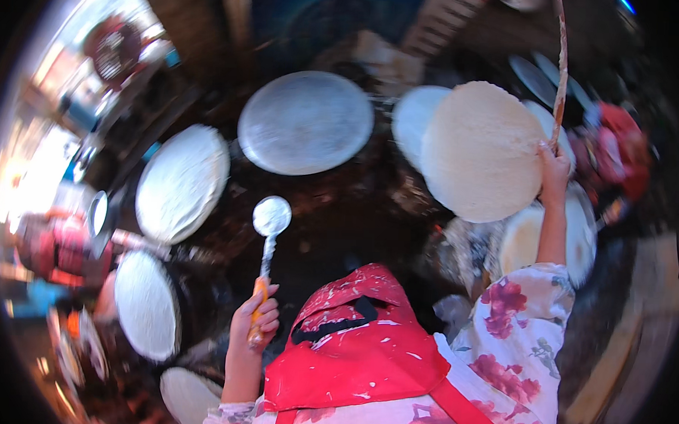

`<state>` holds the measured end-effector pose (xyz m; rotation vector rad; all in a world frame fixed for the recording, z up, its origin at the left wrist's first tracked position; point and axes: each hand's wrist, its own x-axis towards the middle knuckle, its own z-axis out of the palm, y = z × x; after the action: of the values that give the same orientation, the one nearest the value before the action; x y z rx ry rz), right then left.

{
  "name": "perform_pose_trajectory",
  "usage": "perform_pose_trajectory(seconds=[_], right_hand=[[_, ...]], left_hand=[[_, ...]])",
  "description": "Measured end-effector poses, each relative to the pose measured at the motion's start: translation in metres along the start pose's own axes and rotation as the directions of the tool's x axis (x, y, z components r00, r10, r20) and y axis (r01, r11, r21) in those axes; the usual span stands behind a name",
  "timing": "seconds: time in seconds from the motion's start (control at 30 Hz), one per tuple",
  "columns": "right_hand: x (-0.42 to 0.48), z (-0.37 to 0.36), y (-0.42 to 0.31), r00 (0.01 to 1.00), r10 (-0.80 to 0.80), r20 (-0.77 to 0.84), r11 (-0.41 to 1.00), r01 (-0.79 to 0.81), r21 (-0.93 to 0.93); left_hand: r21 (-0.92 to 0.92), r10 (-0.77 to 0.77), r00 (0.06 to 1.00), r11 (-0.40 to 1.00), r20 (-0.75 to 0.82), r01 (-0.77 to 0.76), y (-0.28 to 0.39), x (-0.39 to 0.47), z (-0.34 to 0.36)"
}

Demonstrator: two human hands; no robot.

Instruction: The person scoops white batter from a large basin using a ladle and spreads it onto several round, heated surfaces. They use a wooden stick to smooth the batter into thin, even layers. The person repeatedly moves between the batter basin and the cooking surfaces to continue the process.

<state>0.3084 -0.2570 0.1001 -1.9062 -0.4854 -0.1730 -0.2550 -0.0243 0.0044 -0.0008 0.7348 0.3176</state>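
My left hand (255, 315) grips the orange handle of a ladle (271, 216), its round bowl coated in white batter. At the upper right, my right hand (553, 166) is closed around a long thin wooden stick (561, 74) pointing away from me. A large, round, pale flatbread (484, 155) reaches to the fingers of that hand; whether they pinch its edge, I cannot tell. Partly hidden behind it is a white round pan (415, 122). A grey round griddle (306, 124) lies ahead. To the left, one round pan (183, 184) carries a white layer, and another (147, 306) looks similar.
Below the flatbread, ash and burnt wood (475, 250) lie beside another round pan (580, 237) with a browned flatbread (521, 241) on it. A red-clad person (625, 149) is at the far right. A red basket (114, 50) stands at the upper left. My red apron (356, 369) is splashed white.
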Motion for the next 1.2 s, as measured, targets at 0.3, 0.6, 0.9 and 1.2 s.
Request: perform_pose_trajectory(seconds=[0.3,0.6,0.9,1.2], right_hand=[[-0.020,-0.251,-0.029,0.960,-0.278,-0.008,0.468,0.128,-0.875],[-0.187,-0.145,0.155,0.998,0.009,0.060,0.336,0.053,-0.940],[-0.239,-0.095,0.201,0.993,0.119,-0.027,0.562,-0.090,-0.822],[-0.238,-0.066,0.184,0.971,0.133,0.197,0.850,-0.009,-0.527]], left_hand=[[0.105,-0.223,0.974,0.969,-0.032,0.226,-0.002,0.027,0.034],[0.166,-0.188,0.982,0.967,-0.034,0.191,-0.045,0.034,0.065],[0.114,-0.112,0.992,0.986,-0.062,0.118,-0.089,0.026,0.086],[-0.100,-0.122,0.986,0.986,0.115,0.133,-0.109,0.031,0.086]])
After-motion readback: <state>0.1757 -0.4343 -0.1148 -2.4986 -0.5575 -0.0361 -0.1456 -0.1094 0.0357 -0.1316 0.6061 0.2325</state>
